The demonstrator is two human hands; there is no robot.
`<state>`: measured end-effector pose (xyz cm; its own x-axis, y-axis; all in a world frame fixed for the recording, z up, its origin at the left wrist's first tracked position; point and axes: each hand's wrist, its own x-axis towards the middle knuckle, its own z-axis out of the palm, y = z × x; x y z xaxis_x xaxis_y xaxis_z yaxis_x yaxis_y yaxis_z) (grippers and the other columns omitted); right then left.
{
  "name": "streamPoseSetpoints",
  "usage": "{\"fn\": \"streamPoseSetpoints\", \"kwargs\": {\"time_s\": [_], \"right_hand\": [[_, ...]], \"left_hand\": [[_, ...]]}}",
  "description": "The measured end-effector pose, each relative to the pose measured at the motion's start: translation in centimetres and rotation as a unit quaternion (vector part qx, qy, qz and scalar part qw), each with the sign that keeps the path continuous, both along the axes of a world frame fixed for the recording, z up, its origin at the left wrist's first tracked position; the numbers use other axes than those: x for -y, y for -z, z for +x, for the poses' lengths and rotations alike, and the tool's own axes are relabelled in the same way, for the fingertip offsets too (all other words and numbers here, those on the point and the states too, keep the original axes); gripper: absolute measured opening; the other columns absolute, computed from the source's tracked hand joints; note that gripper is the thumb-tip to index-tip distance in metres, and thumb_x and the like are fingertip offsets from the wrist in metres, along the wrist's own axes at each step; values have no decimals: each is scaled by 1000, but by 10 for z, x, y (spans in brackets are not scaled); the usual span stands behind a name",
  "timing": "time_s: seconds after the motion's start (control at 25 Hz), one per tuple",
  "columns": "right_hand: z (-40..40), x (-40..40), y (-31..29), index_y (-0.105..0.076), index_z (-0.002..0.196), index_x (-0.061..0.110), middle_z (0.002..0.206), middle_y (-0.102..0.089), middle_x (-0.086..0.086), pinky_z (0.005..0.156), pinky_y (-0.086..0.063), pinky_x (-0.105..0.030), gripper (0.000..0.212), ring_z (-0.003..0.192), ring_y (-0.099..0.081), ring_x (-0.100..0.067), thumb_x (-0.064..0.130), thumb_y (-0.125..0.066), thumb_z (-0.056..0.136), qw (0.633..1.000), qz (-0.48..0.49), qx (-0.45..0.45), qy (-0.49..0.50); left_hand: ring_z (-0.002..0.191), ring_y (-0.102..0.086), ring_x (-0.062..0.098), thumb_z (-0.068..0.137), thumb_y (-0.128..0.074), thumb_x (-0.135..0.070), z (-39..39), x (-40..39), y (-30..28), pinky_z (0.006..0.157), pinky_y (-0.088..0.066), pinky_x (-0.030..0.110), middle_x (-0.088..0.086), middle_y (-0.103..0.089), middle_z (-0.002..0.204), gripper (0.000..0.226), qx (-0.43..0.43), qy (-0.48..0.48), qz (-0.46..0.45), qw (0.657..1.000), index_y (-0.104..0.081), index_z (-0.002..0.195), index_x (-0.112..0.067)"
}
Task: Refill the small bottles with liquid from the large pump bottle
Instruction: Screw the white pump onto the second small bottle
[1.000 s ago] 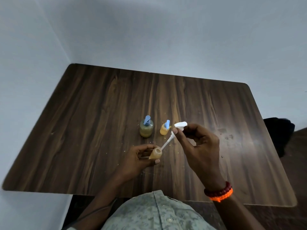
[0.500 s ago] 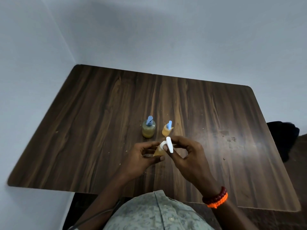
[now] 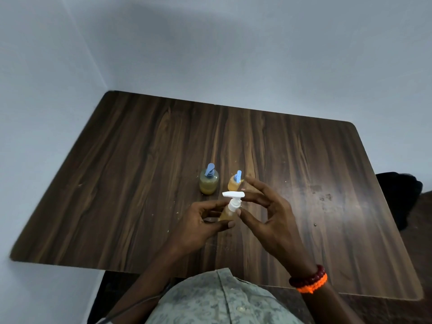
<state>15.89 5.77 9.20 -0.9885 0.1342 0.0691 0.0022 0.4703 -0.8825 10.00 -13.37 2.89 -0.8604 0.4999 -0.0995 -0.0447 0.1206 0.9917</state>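
Note:
A small bottle of amber liquid (image 3: pixel 225 215) is tilted above the table, gripped by my left hand (image 3: pixel 201 224) around its body. A white pump top (image 3: pixel 233 199) sits on its neck, nozzle pointing left. My right hand (image 3: pixel 266 213) pinches the pump's collar between thumb and fingers. Behind the hands stand two bottles with blue pumps: the larger greenish pump bottle (image 3: pixel 208 184) on the left and a small orange bottle (image 3: pixel 233 185) on the right, partly hidden by my right fingers.
The dark wooden table (image 3: pixel 140 183) stands in a corner of grey walls, with a few crumbs and smudges on it. A black object (image 3: pixel 397 197) lies beyond the table's right edge. A red and orange bracelet (image 3: pixel 308 280) is on my right wrist.
A second ago my right hand held the white pump and its tube up out of the small bottle. It has since lowered the pump into the bottle, and the pump now sits on the neck.

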Motion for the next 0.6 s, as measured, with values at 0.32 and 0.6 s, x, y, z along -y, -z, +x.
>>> {"fn": "streamPoseSetpoints", "kwargs": {"time_s": [0.32, 0.6], "right_hand": [[2, 0, 4, -23, 160, 34, 130, -71, 15, 111, -40, -17, 100, 131, -61, 0, 28, -86, 83, 997, -69, 39, -2], [3, 1, 3, -33, 150, 38, 112, -75, 6, 95, -58, -20, 97, 109, -72, -5, 27, -91, 73, 995, -100, 15, 26]], "left_hand": [[117, -74, 16, 82, -84, -47, 2, -6, -7, 94, -64, 48, -10, -77, 126, 53, 10, 32, 13, 999, -70, 132, -38], [116, -73, 9, 81, -82, -38, 6, -8, -8, 88, -66, 32, -18, -77, 123, 42, 11, 41, 17, 999, -73, 120, -51]]}}
